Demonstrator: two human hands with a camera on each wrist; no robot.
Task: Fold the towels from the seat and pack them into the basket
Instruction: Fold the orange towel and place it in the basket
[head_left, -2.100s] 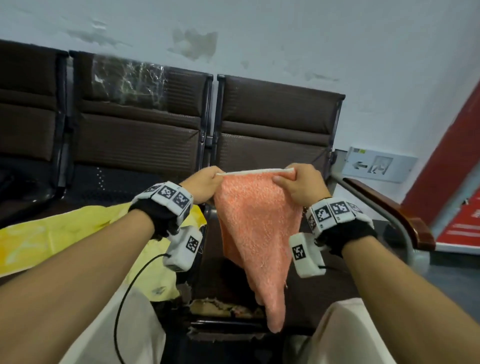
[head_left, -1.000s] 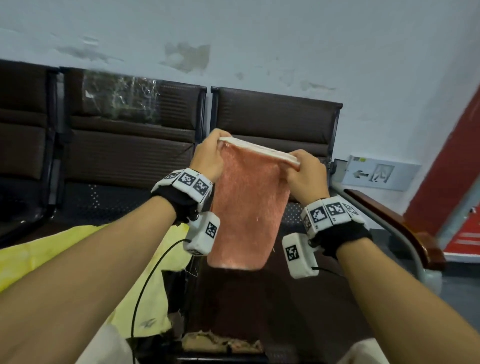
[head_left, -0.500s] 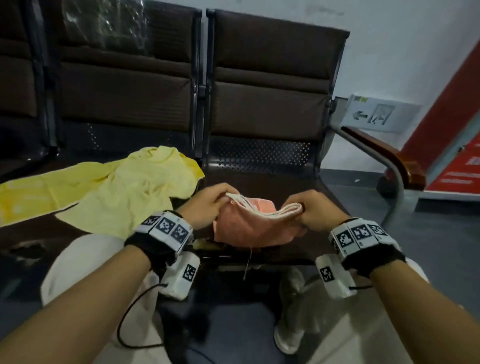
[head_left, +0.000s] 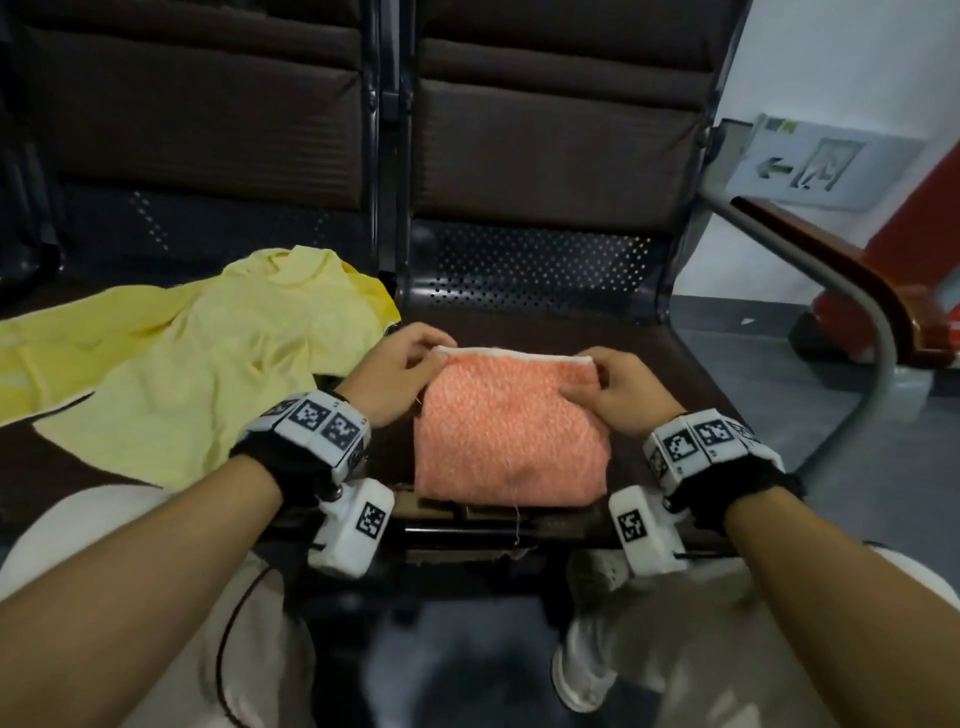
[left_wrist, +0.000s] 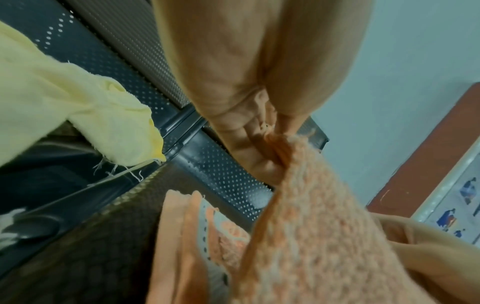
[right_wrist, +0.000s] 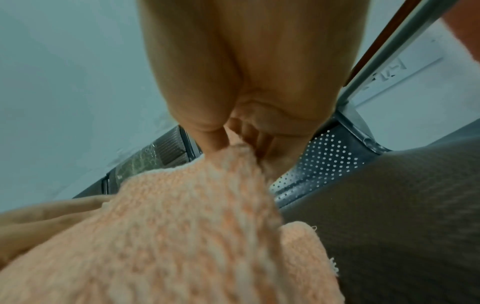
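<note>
An orange towel (head_left: 506, 436) lies folded into a rough square on the brown seat (head_left: 670, 374) in front of me. My left hand (head_left: 410, 358) pinches its far left corner, and my right hand (head_left: 608, 382) pinches its far right corner. In the left wrist view the left hand (left_wrist: 270, 148) nips the orange towel (left_wrist: 311, 236) between thumb and fingers, with lower layers showing beneath. Seen from the right wrist, my right hand (right_wrist: 233, 144) nips the orange towel (right_wrist: 182, 246) the same way. A yellow towel (head_left: 171, 358) lies crumpled on the seat to the left. No basket is in view.
A metal and wood armrest (head_left: 852, 291) curves along the right side of the seat. The seat backs (head_left: 550, 114) rise behind the towels. My knees and a white shoe (head_left: 582, 670) are below the seat's front edge. The yellow towel (left_wrist: 78, 111) hangs near my left hand.
The orange towel was held up hanging, then brought down. It now lies folded flat on the seat, with both hands still on its far corners.
</note>
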